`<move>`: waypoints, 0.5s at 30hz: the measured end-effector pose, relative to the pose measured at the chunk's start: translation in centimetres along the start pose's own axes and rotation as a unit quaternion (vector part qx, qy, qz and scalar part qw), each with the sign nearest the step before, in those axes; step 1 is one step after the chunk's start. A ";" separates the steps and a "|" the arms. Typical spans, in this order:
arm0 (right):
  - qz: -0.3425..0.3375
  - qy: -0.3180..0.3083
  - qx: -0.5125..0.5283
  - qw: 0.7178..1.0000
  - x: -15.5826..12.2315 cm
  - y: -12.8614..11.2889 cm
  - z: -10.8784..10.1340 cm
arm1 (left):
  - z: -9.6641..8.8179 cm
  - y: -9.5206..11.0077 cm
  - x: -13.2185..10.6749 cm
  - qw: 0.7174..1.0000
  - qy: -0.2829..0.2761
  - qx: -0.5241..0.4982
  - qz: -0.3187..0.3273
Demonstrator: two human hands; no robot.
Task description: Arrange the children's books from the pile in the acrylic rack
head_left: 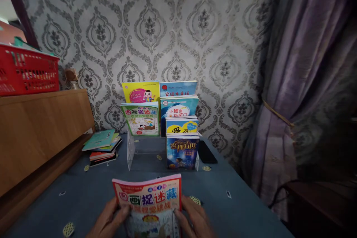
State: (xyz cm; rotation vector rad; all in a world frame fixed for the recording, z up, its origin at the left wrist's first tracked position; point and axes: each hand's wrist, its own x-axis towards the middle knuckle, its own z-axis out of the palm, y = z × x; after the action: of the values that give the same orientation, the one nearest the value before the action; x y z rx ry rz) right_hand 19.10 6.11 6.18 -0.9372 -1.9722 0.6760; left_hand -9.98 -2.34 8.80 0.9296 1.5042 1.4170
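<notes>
The book [150,208] was in front of the person, on the near side of the clear rack [129,152], with its cover facing the wearer. Its lower end ran out of view, so whether it touched the blue cloth [234,215] could not be told. The left hand [108,219] pinched its left side and the right hand [196,219] its right, each grip with the thumb on the cover and the fingers mostly hidden, presumably behind.

The book looked thin and soft-covered, so it was probably light. Its top edge dipped a little between the corners, which suggested a cover and pages that would bend rather than stay stiff. The cover seemed smooth, perhaps slightly slippery; the likeliest harm was a creased corner or pages fanning apart. The two sides, taken level with each other, looked the best hold: thumbs flat in front, fingers backing the pages, light pressure, every leaf caught together. A hold on one corner alone would likely have let it sag.
</notes>
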 end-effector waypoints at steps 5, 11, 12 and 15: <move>-0.027 -0.093 0.002 0.995 0.8 -2.4 -2.2 | -1.3 1.3 -2.5 0.997 -0.051 0.040 -0.034; -0.033 -0.079 0.021 0.996 2.2 -4.4 -2.6 | -0.5 2.2 -2.3 0.999 -0.043 0.023 0.002; -0.039 -0.080 0.018 0.996 2.5 -4.7 -2.7 | -0.4 2.6 -2.0 0.999 -0.043 0.027 0.015; -0.069 -0.077 0.004 0.995 4.5 -5.7 -2.9 | 0.1 4.8 -0.7 0.994 -0.024 0.075 0.072</move>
State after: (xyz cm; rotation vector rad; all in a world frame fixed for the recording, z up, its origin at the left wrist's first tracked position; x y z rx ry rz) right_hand 17.79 6.80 13.87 -0.7561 -2.1459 0.6933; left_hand -9.78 -2.54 13.64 1.1764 1.5503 1.3873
